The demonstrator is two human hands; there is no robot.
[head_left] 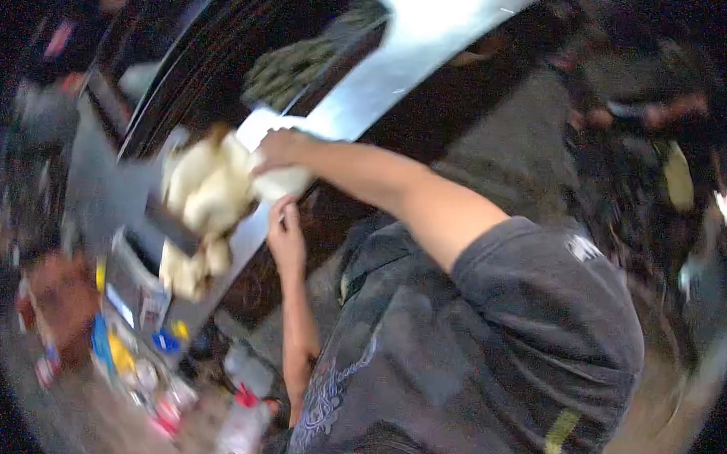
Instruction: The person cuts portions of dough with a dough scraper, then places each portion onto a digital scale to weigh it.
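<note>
My right hand (282, 150) reaches in from the right, its fingers curled over a pale, smooth lump of dough (282, 183). Just below, my left hand (285, 225) has its fingers bent, with the tips against the lump's near edge. A larger cream-coloured mass of dough (206, 178) lies beside them to the left, and a smaller dough piece (190, 274) is under it. Across these two runs a dark flat bar (174, 231), too blurred to name. All of this is on or over a shiny metal counter (336, 115).
A greyish-green heap (302, 69) shows behind the counter strip. At lower left are a small device with a light panel (119, 305), a blue round item (166, 341), a brown box (61, 302), and several colourful packages (122, 354). Motion blurs the surroundings.
</note>
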